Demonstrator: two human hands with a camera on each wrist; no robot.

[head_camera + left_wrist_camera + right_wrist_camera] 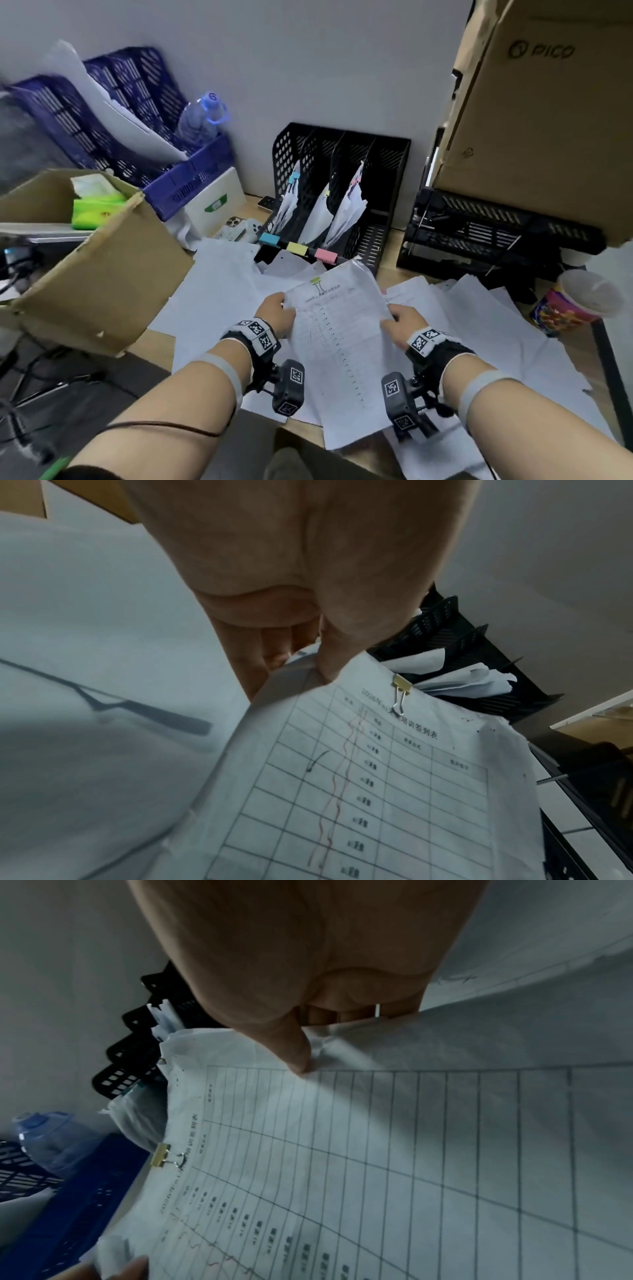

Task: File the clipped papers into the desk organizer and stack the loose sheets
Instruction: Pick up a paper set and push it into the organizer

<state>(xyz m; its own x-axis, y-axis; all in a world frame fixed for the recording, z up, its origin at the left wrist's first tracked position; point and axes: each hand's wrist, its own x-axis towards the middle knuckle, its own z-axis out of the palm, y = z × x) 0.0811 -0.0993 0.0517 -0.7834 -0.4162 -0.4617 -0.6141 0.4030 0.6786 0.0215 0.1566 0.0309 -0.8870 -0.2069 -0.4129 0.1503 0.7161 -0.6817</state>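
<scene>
Fingers (267, 645) of both hands pinch the clipped papers (339, 346); only the head view shows the desk organizer's (387, 192) coloured labels.

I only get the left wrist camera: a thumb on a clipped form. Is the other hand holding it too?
Observer: Yes. The right hand pinches the clipped papers at their right edge, opposite the left hand.
Visitor: Where would they go? I just see black slots.
Observer: The head view shows the black organizer carrying blue, yellow and pink labels along its front.
Visitor: Anything else nearby?
Observer: A colourful lidded cup sits at the desk's right edge.
</scene>
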